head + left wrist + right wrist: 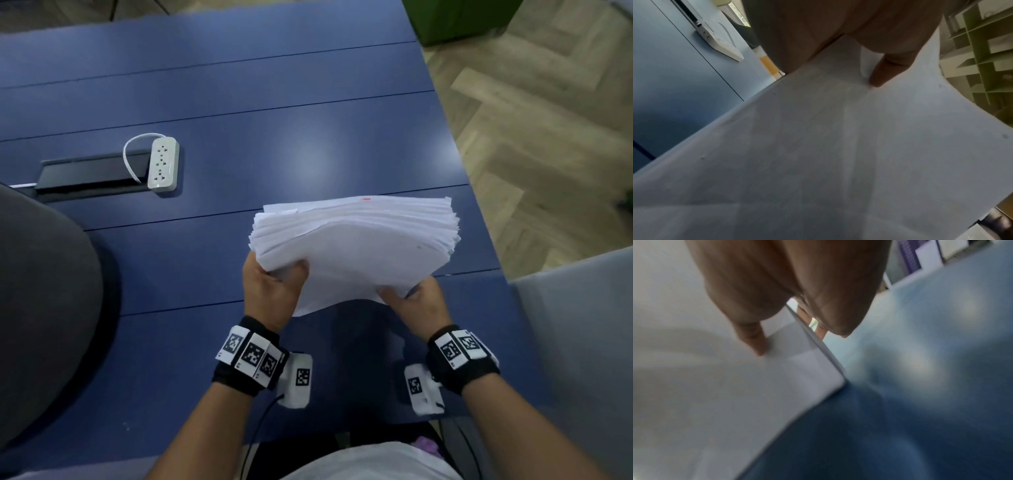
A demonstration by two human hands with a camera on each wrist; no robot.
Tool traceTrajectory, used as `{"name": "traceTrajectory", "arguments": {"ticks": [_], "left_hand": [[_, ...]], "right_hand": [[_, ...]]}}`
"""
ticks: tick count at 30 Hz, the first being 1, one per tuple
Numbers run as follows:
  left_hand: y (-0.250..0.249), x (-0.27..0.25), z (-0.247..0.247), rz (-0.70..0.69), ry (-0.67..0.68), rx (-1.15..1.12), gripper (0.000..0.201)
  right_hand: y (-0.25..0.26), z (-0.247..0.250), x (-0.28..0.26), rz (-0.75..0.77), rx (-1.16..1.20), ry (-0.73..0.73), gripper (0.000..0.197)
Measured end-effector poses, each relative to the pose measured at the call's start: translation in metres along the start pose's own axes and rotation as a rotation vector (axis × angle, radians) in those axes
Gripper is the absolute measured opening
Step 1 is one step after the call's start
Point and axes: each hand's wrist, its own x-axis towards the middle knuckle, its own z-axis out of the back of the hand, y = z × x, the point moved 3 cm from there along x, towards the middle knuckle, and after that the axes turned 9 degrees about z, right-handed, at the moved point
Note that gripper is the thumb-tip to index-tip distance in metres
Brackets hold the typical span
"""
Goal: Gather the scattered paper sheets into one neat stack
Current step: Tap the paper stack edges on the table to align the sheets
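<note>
A thick stack of white paper sheets (356,246) is held up over the blue table (239,113), its far edges fanned and uneven. My left hand (274,291) grips its near left corner, thumb on top. My right hand (416,301) grips the near right corner. In the left wrist view the paper stack (818,154) fills most of the picture, with my thumb (888,71) pressed on its top sheet. In the right wrist view my thumb (754,339) lies on the stack (715,386), and my other fingers curl below its edge.
A white power strip (163,163) with its cord lies at the left beside a black cable slot (89,173). A dark chair back (41,308) stands at the left edge. The table's right edge borders wooden floor (548,137). A grey partition (582,342) stands at the right.
</note>
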Motion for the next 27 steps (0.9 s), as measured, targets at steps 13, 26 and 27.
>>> {"name": "traceTrajectory", "arguments": {"ticks": [13,26,27], "left_hand": [[-0.04,-0.032,-0.001,-0.129,-0.145,0.021,0.036],[-0.072,-0.051,-0.008,-0.371,-0.195,0.454,0.09],[-0.071,-0.051,-0.008,-0.355,-0.201,0.459,0.087]], "right_hand": [[0.112,0.023,-0.011,0.389,0.39,-0.251,0.07],[0.13,0.035,-0.029,0.61,-0.133,-0.321,0.112],[0.132,0.035,-0.028,0.64,-0.195,-0.316,0.104]]}}
